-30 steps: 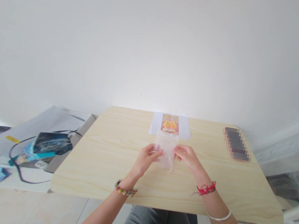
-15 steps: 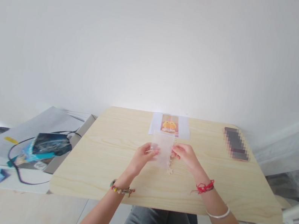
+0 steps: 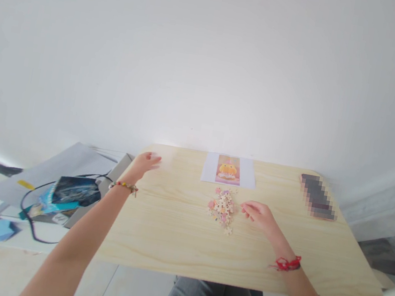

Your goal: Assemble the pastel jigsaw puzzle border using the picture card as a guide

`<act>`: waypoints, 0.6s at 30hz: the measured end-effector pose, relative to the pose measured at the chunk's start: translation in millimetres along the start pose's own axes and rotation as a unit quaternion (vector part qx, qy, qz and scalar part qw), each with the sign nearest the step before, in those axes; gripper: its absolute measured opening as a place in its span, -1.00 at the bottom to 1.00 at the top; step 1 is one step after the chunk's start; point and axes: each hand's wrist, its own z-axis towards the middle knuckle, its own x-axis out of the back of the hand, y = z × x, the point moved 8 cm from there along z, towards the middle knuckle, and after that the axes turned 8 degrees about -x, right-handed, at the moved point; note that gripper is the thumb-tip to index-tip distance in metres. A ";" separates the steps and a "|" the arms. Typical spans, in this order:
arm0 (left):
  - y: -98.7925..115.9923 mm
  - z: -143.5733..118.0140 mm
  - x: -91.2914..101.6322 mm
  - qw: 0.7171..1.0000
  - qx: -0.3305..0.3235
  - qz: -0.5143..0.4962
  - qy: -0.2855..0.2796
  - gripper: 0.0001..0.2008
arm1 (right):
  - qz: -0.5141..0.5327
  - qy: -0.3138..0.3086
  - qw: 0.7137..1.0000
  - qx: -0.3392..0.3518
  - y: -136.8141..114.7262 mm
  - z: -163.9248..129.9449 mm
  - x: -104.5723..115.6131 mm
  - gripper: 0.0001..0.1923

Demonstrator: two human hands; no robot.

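Observation:
My left hand point(image 3: 147, 161) is at the far left corner of the table, fingers closed on a clear plastic bag point(image 3: 170, 157) that shows only faintly against the wood. A small heap of jigsaw puzzle pieces point(image 3: 223, 207), pale with some pink and yellow ones, lies mid-table. Just right of the heap is my right hand point(image 3: 256, 213), thumb and fingertips pressed together; whatever is between them is too small to make out. Behind the heap lies a white sheet point(image 3: 248, 173) with a printed picture point(image 3: 228, 170) of a yellow figure.
A phone-like dark object point(image 3: 318, 196), blurred out, rests at the table's right side. Left of the table point(image 3: 173, 245) stands a lower surface with a grey box point(image 3: 118, 170), a black cable point(image 3: 30, 223) and blue packets point(image 3: 74, 193). A white wall rises behind.
My left hand has carried the plastic bag from over the heap to the far left, uncovering the puzzle pieces. My right hand has shifted slightly right, away from the bag.

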 end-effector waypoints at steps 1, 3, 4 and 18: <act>-2.9 6.2 0.2 0.999 0.003 0.032 -0.002 -0.63 | -0.019 0.006 1.000 0.009 1.0 0.5 -1.1 -0.70; -8.4 16.7 1.0 0.995 0.008 0.100 -0.003 -0.62 | -0.056 0.021 0.998 0.032 -0.3 0.8 -3.9 -0.74; -10.0 20.7 2.0 0.991 0.007 0.132 -0.001 -0.61 | -0.073 0.028 0.996 0.045 -1.9 0.5 -5.5 -0.75; 57.4 -114.3 -115.4 0.908 -0.292 0.213 -0.211 -0.73 | -0.246 0.023 0.957 0.149 -20.3 -1.5 -28.0 -0.80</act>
